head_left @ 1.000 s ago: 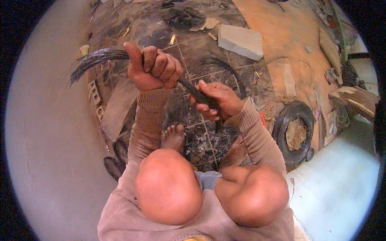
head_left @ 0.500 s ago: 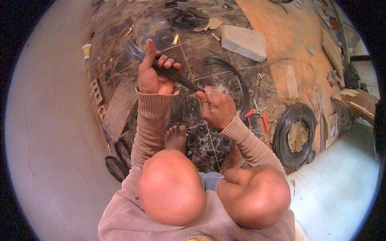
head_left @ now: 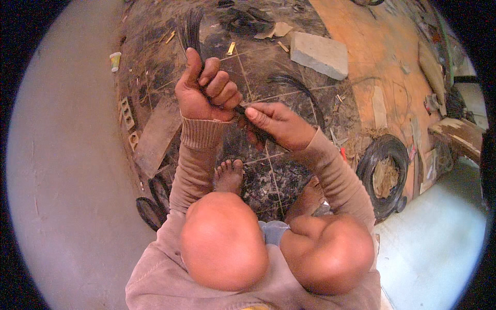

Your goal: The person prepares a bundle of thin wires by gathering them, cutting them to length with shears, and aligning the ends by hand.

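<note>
left hand [head_left: 207,94] clenched round a bundle of black strands [head_left: 191,32], possibly wire, right hand [head_left: 283,125] pinching its lower part

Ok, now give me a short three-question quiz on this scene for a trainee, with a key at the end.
1. True or false: only the left hand touches the bundle of black strands.
2. What shows just right of the right sleeve in the picture? A, a red bucket; B, a thick black ring; C, a white plate.
3. How many bare feet can be seen?

Key: 1, false, since the right hand grips it too; 2, B; 3, two.
</note>
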A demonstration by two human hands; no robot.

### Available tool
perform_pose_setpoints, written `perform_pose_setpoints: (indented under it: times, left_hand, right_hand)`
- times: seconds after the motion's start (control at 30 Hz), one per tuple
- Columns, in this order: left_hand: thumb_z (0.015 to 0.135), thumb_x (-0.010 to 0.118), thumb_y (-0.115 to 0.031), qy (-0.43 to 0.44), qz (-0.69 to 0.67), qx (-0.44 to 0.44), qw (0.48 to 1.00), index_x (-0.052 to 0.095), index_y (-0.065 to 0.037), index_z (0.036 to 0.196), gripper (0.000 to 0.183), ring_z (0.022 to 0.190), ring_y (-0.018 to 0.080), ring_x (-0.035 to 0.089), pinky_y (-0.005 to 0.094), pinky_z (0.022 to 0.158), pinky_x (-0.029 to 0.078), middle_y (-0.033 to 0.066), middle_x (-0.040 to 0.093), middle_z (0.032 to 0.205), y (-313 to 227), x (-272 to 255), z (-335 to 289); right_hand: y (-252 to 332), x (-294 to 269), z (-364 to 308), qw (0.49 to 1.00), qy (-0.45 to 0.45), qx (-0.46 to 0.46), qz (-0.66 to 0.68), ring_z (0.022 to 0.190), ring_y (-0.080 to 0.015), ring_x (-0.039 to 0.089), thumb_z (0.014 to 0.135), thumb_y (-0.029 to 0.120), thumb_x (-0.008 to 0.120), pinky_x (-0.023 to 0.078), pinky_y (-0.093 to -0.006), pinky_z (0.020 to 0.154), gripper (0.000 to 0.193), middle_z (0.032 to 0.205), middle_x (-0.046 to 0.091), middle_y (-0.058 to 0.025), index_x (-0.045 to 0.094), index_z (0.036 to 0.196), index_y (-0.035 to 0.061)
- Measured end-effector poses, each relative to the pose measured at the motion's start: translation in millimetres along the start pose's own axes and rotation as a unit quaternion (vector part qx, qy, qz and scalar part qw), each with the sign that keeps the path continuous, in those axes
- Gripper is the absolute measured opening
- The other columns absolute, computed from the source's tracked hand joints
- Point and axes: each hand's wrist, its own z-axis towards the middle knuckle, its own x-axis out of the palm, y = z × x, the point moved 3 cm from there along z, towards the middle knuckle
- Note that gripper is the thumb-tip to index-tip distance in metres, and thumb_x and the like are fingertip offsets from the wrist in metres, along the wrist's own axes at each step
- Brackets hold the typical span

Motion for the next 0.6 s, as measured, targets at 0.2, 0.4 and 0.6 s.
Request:
perform_pose_setpoints:
  times: [0.2,0.4,0.6]
  left_hand:
    - [0.097,0.039,-0.058,0.095,0.049,-0.073,0.992,0.032,-0.015,0.060,0.056,0.037,0.0087,0.016,0.0288,0.037,0.013,-0.0049,0.022,0.046,9.8,14.6,-8.0]
    - [0.095,0.050,-0.050,-0.168,0.292,-0.006,0.941,0.033,-0.014,0.059,0.054,0.037,0.0093,0.022,0.0285,0.037,0.015,-0.0025,0.028,0.047,27.2,3.6,-10.1]
    - [0.093,0.061,-0.038,-0.277,0.391,0.136,0.867,0.045,-0.014,0.068,0.038,0.041,0.0117,0.032,0.0290,0.038,0.025,-0.0027,0.033,0.050,11.6,-10.3,13.7]
  right_hand:
    - [-16.9,11.1,-6.4,0.946,0.128,0.113,0.276,0.058,-0.0035,0.048,0.098,0.035,0.056,0.037,-0.0214,0.050,0.029,0.068,0.055,0.0040,0.063,0.097,0.0073]
    - [-38.3,11.0,-4.9,0.997,0.021,0.030,0.073,0.070,-0.0089,0.056,0.094,0.029,0.061,0.047,-0.0287,0.064,0.031,0.078,0.066,-0.0001,0.068,0.104,-0.0002]
    - [-43.7,5.9,-5.2,0.990,-0.106,-0.013,-0.087,0.082,-0.0335,0.067,0.092,0.032,0.059,0.051,-0.0416,0.073,0.035,0.090,0.070,-0.0179,0.068,0.109,0.0017]
